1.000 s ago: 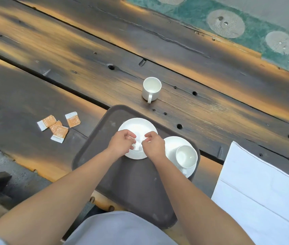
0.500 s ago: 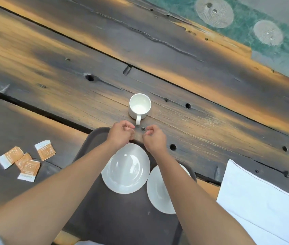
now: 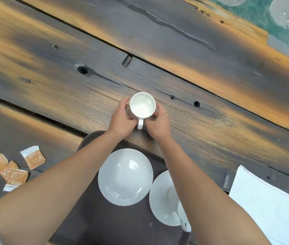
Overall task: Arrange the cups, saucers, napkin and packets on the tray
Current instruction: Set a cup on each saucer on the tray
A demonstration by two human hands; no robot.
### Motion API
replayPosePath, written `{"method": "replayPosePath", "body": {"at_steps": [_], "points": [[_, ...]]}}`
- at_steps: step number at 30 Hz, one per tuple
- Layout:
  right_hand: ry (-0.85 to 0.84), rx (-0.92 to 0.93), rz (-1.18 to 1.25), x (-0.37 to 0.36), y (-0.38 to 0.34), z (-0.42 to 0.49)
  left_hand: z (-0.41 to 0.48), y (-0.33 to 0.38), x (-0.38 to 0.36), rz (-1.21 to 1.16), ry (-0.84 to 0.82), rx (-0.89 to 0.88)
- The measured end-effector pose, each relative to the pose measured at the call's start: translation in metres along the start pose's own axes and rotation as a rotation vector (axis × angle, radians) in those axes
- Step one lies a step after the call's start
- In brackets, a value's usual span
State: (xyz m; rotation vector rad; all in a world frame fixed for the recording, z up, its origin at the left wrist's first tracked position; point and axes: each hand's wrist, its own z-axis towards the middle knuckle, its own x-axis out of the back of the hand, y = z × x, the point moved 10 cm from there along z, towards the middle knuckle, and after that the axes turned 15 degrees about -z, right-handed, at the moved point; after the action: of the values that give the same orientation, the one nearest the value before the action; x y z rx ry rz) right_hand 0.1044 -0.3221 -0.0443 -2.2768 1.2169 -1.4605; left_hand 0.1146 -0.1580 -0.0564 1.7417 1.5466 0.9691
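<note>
White cup (image 3: pixel 142 107), centre of frame, upright on or just above the tabletop (image 3: pixel 210 121), beyond the far edge of the tray (image 3: pixel 104 223), handle toward the viewer. Left hand (image 3: pixel 122 119) and right hand (image 3: pixel 158 123) form the grip, fingers curled round opposite sides of the cup, grasping it. Probable step: transfer to the empty saucer (image 3: pixel 125 176) below centre. Lift straight, keep the rim level, and lower into the saucer's well without sliding. The second saucer (image 3: pixel 163 198) lies just beside. Packets (image 3: pixel 7 170) at lower left and napkin (image 3: pixel 272 209) at lower right lie off the tray.
</note>
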Motion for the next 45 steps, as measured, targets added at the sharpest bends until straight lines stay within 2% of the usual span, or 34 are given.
{"method": "replayPosePath", "body": {"at_steps": [3, 7, 19, 26, 38, 45], "points": [[-0.023, 0.054, 0.101, -0.005, -0.008, -0.001, 0.0, 0.005, -0.006, -0.013, -0.05, -0.044], [-0.043, 0.014, 0.233, -0.01, -0.008, -0.005, -0.001, 0.004, -0.007, -0.059, -0.047, -0.019], [-0.092, 0.047, 0.36, -0.001, -0.016, -0.063, -0.059, 0.018, 0.009, -0.082, 0.001, -0.079], [-0.12, 0.092, 0.308, 0.003, -0.02, -0.121, -0.119, 0.018, 0.028, -0.08, 0.037, -0.12], [-0.189, 0.064, 0.205, -0.02, 0.018, -0.208, -0.205, -0.033, 0.039, 0.017, 0.085, -0.057], [-0.204, 0.087, 0.153, -0.024, 0.024, -0.233, -0.227, -0.047, 0.044, 0.056, 0.098, -0.051]]}}
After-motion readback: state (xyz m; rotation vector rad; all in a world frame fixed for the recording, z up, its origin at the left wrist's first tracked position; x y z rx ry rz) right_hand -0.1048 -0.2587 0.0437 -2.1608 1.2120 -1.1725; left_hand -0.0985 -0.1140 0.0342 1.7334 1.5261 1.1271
